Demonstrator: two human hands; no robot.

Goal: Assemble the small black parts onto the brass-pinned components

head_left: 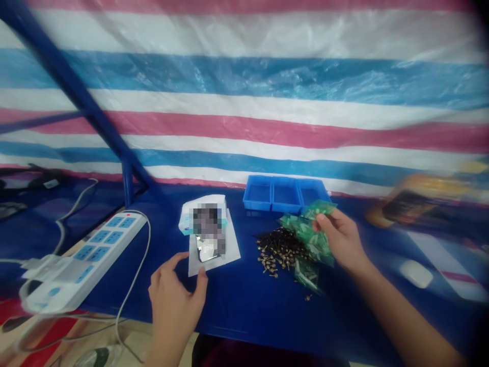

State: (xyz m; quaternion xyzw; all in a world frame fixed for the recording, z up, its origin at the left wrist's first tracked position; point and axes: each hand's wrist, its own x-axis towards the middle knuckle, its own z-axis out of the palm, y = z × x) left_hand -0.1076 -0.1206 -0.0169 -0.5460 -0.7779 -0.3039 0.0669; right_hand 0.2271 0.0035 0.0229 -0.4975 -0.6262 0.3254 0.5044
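My right hand point(338, 234) pinches a green translucent plastic bag point(309, 229) by its upper edge, with the thumb and fingers closed on it. Beneath and beside the bag spreads a heap of small screws point(280, 250), some dark and some brass-coloured. A smaller greenish bag point(306, 274) lies at the heap's near edge. On the left, my left hand point(178, 290) has thumb and index finger spread apart, holding nothing. Its fingertips are near the corner of a white sheet point(233, 250), on which rests a shiny phone-like object point(208, 250), partly blurred out.
A white-and-blue packet point(186, 216) sits behind the sheet. Three joined blue trays point(286, 204) stand at the back. A power strip point(95, 255) with cables lies left, below a blue frame bar point(95, 120). At right are a white rounded object point(416, 273) and a blurred brown-yellow object point(416, 204).
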